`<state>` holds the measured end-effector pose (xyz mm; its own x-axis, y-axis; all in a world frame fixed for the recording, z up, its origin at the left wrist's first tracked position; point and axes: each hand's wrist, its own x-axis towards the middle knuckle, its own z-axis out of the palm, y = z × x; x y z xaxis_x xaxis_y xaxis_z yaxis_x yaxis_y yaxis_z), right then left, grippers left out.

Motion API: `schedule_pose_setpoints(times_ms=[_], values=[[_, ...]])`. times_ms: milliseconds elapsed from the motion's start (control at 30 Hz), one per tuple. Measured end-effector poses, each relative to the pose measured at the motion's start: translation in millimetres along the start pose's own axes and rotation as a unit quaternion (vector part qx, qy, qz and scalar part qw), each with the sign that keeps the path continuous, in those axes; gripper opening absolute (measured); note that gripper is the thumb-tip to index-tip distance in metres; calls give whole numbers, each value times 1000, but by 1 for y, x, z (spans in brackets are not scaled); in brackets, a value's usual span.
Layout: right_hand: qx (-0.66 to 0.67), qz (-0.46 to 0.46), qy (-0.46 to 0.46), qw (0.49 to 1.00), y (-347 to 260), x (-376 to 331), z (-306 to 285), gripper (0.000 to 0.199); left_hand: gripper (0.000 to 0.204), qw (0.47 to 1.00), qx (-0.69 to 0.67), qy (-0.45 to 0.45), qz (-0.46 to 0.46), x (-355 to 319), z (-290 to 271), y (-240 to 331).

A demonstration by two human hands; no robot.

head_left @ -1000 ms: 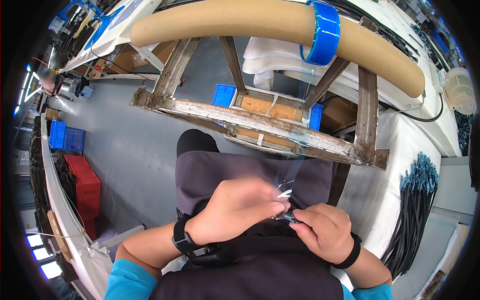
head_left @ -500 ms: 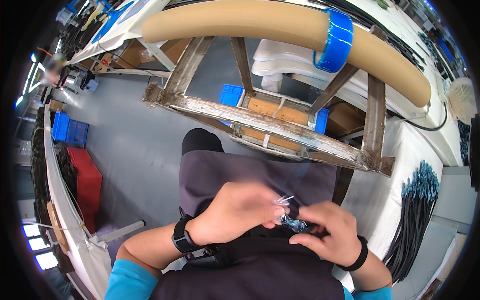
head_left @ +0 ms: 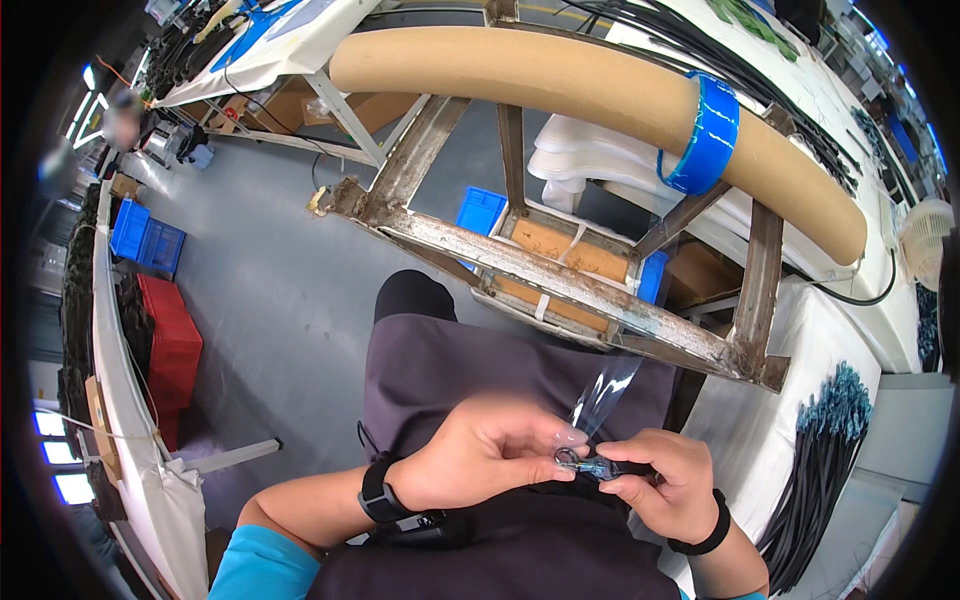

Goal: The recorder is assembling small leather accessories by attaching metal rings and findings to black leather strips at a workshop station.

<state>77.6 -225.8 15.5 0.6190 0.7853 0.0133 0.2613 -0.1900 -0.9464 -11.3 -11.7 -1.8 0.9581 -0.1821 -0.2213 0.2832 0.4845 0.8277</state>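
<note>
Over my lap, my left hand (head_left: 510, 440) pinches a clear plastic film strip (head_left: 606, 390) and the round ring end of a small metal clasp (head_left: 568, 458). The film stretches up and away from the fingertips, toward the wooden frame. Thumb and fingers of my right hand (head_left: 662, 478) are closed on the other side of the same clasp, which looks partly wrapped in shiny bluish film. A dark strap seems to run from it into the right palm, mostly hidden by the fingers. Both hands almost touch.
In front lies a long cardboard tube (head_left: 520, 68) with a roll of blue film (head_left: 715, 135) around it, on a worn wooden frame (head_left: 560, 258). To the right, a bundle of black straps (head_left: 812, 500) with film-wrapped ends rests on a white-covered table (head_left: 735, 420). Red bins (head_left: 172, 345) stand left.
My hands have come closer together at the clasp, and its ring now shows. A longer piece of clear film now stretches up from my left fingers. The whole view has shifted slightly.
</note>
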Motion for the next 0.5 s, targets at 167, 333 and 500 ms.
schedule_pose_setpoints(times_ms=[167,333,500], values=[[58,38,-35,997,7,10,-2,18,18,998,43,41,-20,3,3,-3],[-24,-10,62,998,5,0,-4,26,15,993,43,81,-70,-4,-4,-1],[-107,4,339,935,25,-44,-67,18,15,996,20,70,-59,-16,-13,-5]])
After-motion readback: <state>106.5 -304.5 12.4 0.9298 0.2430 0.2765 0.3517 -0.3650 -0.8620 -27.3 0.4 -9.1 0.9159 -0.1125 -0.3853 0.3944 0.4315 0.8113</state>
